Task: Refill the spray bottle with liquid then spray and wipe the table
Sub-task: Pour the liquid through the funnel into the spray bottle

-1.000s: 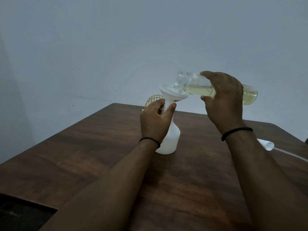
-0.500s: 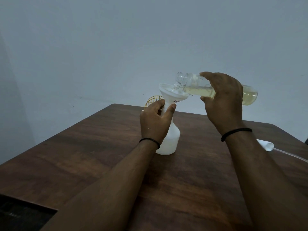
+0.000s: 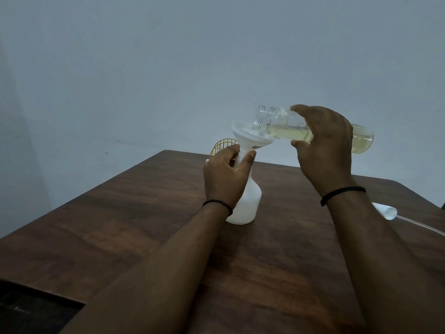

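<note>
A white spray bottle stands upright on the brown wooden table, with a white funnel set in its neck. My left hand grips the neck just under the funnel. My right hand holds a clear bottle of pale yellow liquid, tipped almost flat, its open mouth over the funnel bowl. The spray head with its thin tube lies on the table at the right.
A yellow mesh object stands behind the spray bottle near the table's far edge. A dark rectangular patch sits at the near left corner. A plain pale wall rises behind the table.
The clear bottle stays tipped over the funnel and both hands keep their grip. Almost nothing has shifted.
</note>
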